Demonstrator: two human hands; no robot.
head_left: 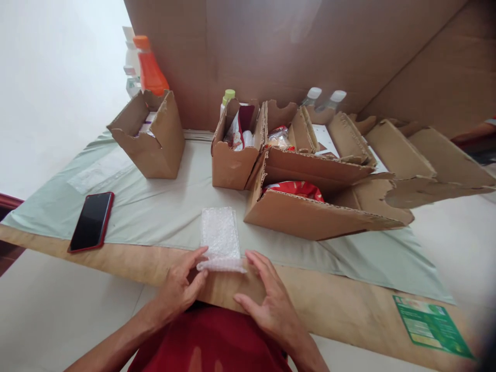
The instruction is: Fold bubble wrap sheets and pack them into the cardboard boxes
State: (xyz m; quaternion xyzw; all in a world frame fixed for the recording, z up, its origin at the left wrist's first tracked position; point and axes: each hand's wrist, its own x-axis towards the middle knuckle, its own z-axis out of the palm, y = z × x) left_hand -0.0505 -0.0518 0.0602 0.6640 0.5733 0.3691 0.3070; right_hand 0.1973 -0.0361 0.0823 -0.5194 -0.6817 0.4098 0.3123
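Note:
A small sheet of clear bubble wrap [220,235] lies at the table's front edge, its near end folded or rolled into a thick lip. At the left end of that lip is my left hand [180,281], with thumb and index finger apart on either side of the corner, seeming to touch it. My right hand [273,299] hovers by the lip's right end, fingers spread and holding nothing. Whether something lies inside the wrap I cannot tell.
Several open cardboard bins stand behind, including a low one [325,214] holding a red packet [298,190] and a separate one [165,150] at left. A phone [91,222] lies left, a green printed sheet [432,325] right. An orange bottle [151,67] stands at the back.

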